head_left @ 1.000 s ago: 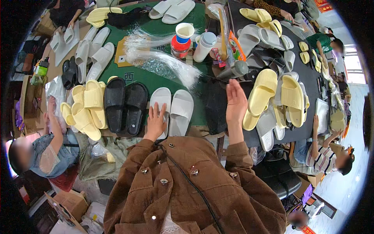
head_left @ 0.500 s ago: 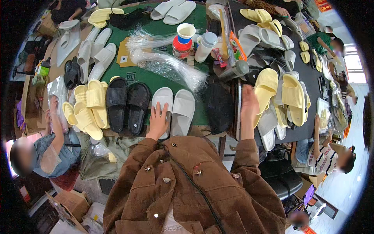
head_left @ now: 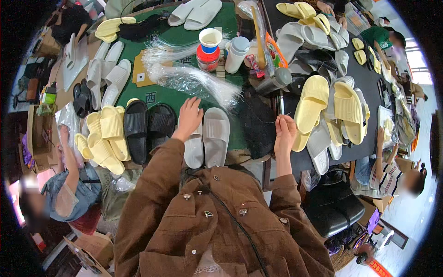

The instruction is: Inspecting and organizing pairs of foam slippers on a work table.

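My left hand (head_left: 189,119) lies over the strap of a grey slide slipper (head_left: 193,148), fingers stretched out and pointing away from me. That slipper's mate (head_left: 216,134) stands close beside it on the right. On the left is a pair of black slippers (head_left: 135,131), the nearer one to my sleeve partly covered. My right hand (head_left: 285,135) is raised at the seam between two table surfaces, its fingertips pinched together. What they hold, if anything, is too small to name. Just right of it is a large yellow slipper (head_left: 312,104).
Clear plastic ties (head_left: 198,85) lie in a bundle on the green mat (head_left: 164,108). A paper cup (head_left: 210,39) on a red-lidded jar, a white bottle (head_left: 237,55) and a grey tumbler (head_left: 275,81) stand beyond. Yellow slippers (head_left: 108,131) are heaped at left. Other people work on both sides.
My left hand has slid forward over the grey slipper. My right hand has moved left and slightly nearer, and its fingers have gone from straight to pinched.
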The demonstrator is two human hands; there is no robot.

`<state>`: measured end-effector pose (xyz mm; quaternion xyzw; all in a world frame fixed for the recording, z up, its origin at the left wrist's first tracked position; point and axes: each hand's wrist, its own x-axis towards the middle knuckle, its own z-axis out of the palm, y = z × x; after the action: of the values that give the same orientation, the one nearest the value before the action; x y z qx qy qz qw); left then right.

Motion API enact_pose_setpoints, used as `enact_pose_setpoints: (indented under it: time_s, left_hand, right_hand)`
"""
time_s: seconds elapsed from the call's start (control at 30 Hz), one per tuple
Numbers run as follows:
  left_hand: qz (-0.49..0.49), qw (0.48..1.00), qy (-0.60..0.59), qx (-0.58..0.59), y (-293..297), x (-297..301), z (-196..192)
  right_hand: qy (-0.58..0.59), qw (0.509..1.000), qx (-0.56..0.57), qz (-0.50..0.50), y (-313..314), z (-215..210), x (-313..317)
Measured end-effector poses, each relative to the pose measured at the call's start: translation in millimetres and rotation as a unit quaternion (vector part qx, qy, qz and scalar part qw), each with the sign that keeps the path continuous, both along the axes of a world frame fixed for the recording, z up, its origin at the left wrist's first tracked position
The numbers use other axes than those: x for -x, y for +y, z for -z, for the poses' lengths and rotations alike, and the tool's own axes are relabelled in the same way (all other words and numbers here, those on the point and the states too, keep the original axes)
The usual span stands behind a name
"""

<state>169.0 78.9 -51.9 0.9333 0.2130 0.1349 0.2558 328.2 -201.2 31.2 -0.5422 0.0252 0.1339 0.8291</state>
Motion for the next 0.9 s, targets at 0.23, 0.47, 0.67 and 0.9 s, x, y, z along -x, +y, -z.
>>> enact_pose_setpoints:
  time_s: [0.23, 0.47, 0.67, 0.9]
  left_hand:
    - [-0.005, 0.989, 0.101, -0.111, 52, -95, 31]
    - [0.014, 0.958, 0.276, -0.073, 90, -94, 53]
    - [0.033, 0.955, 0.287, -0.064, 96, -99, 57]
    - [0.021, 0.945, 0.325, 0.003, 93, -91, 35]
  right_hand:
    - [0.140, 0.986, 0.056, -0.070, 9, 2, 29]
    - [0.133, 0.991, 0.000, -0.002, -38, 7, 32]
    - [0.023, 0.972, -0.062, 0.225, -135, -34, 8]
    - [0.046, 0.992, 0.083, 0.085, -95, -64, 37]
